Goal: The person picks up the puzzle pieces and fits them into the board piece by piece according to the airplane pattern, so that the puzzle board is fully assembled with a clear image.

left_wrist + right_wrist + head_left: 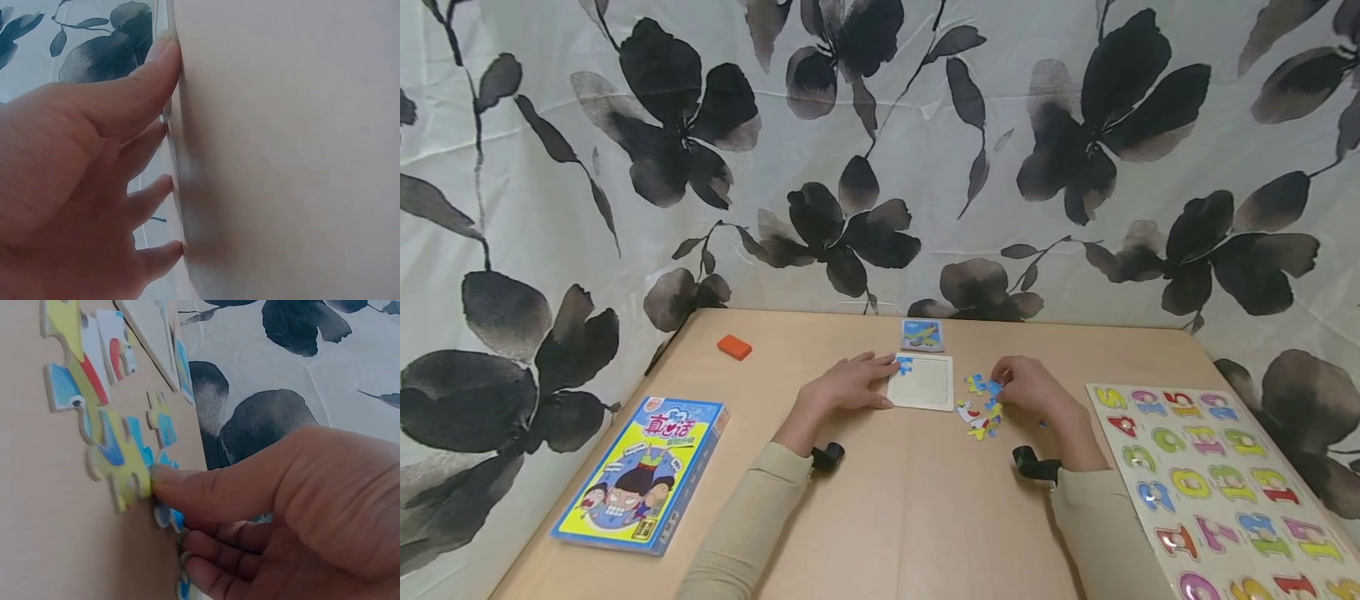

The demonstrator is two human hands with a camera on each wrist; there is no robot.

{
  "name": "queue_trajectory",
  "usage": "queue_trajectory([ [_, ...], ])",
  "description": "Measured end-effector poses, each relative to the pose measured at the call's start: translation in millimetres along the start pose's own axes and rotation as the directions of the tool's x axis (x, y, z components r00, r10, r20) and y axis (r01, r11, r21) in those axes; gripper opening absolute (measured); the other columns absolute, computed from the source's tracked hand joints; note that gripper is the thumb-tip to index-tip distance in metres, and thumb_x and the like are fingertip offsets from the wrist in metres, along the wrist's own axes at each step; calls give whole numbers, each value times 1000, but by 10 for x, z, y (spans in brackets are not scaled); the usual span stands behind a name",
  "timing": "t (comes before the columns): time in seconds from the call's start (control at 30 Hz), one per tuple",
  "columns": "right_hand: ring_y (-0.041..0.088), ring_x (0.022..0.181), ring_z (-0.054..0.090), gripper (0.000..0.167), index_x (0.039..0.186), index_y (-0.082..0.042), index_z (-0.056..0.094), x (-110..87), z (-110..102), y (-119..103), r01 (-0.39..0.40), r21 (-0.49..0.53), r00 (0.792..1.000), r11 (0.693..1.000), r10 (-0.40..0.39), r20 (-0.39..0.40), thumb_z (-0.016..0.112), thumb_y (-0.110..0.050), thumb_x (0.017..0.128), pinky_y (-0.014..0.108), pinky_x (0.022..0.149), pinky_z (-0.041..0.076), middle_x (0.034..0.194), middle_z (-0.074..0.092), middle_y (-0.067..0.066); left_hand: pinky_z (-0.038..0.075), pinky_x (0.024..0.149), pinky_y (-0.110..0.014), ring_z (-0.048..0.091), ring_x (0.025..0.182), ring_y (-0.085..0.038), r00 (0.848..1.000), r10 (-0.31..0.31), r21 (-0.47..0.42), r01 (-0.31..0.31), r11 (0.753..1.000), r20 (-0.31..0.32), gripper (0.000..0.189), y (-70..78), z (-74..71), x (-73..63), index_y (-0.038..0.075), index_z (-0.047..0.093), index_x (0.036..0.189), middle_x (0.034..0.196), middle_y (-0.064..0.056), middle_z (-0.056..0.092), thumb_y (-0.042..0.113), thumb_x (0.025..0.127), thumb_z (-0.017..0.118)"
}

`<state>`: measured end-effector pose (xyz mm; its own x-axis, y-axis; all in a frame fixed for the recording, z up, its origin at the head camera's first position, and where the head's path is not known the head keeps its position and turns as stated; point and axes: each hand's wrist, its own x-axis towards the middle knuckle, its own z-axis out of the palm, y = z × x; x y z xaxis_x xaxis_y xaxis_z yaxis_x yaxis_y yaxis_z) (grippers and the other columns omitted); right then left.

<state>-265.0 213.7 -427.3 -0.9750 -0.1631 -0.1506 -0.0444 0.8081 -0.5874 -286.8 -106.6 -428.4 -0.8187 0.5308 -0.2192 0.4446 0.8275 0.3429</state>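
My left hand rests at the left side of a white puzzle board, fingers extended, fingertips touching its edge. Blue jigsaw pieces sit in the board's upper left corner. To the right of the board, my right hand reaches into a loose cluster of jigsaw pieces. Its thumb and curled fingers pinch a blue jigsaw piece, largely hidden by the hand. Yellow-and-blue pieces lie beside the thumb in the right wrist view. The left wrist view shows the left hand's thumb and fingertips against the board and tabletop.
A picture card or small puzzle lies just behind the board. An orange block is at the back left, with a blue-and-yellow box nearer the front. A large letter-and-number sheet covers the right side. A floral curtain hangs behind the table.
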Motion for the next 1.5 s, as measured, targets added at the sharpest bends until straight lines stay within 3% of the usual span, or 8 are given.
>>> queue_trajectory([
  [0.33, 21, 74, 52, 15, 95, 0, 62, 0, -65, -6, -22, 40, 999, 999, 20, 34, 70, 0, 82, 27, 59, 44, 89, 57, 11, 16, 121, -64, 18, 155, -31, 1000, -6, -13, 6, 1000, -2, 73, -13, -22, -38, 26, 37, 154, 165, 6, 26, 44, 90, 69],
  [0.5, 22, 76, 52, 21, 104, -3, 64, -3, -124, -31, 18, 37, 999, 999, -19, 31, 67, 0, 83, 28, 61, 44, 90, 56, 11, 16, 121, -65, 18, 155, -31, 1000, -8, -16, 8, 1000, -9, 73, -12, -17, -20, 26, 38, 154, 165, 7, 27, 44, 90, 69],
  [0.6, 23, 81, 52, 23, 107, -5, 67, -3, -133, -54, 65, 32, 998, 997, -65, 1, 63, 1, 85, 29, 66, 44, 91, 58, 11, 16, 121, -64, 19, 155, -31, 1000, -7, -9, 7, 1000, -11, 73, -2, -23, -24, 26, 38, 154, 165, 7, 27, 44, 90, 69],
  [0.73, 24, 84, 53, 13, 98, -3, 69, 12, -90, -113, 114, 56, 991, 992, -110, -80, 62, -1, 87, 29, 72, 45, 89, 62, 10, 17, 121, -64, 19, 155, -32, 1000, -3, -4, 3, 1000, -18, 72, 6, -29, -33, 25, 39, 153, 164, 6, 28, 44, 91, 69],
  [0.97, 22, 78, 55, 7, 95, -2, 68, 94, 71, -251, 101, 177, 981, 979, -68, -181, 67, -6, 89, 26, 68, 48, 85, 64, 11, 18, 120, -65, 20, 154, -32, 1000, -4, -1, 4, 1000, -26, 72, 10, -37, -36, 24, 40, 153, 164, 6, 29, 44, 90, 69],
  [1.2, 19, 74, 60, 12, 97, -1, 68, 233, 284, -300, 76, 351, 967, 933, 17, -255, 71, -9, 89, 25, 64, 49, 84, 67, 11, 18, 121, -64, 21, 154, -32, 1000, -5, 5, 5, 1000, -13, 73, 12, 3, -9, 26, 38, 154, 164, 7, 28, 46, 91, 68],
  [1.5, 16, 66, 57, 12, 95, 0, 67, 393, 525, -523, 75, 472, 971, 878, 44, -235, 72, -8, 88, 23, 55, 44, 77, 62, 7, 20, 120, -64, 21, 154, -31, 1000, -12, 23, 12, 1000, -14, 72, 23, 5, 5, 26, 37, 154, 164, 7, 28, 45, 91, 67],
])
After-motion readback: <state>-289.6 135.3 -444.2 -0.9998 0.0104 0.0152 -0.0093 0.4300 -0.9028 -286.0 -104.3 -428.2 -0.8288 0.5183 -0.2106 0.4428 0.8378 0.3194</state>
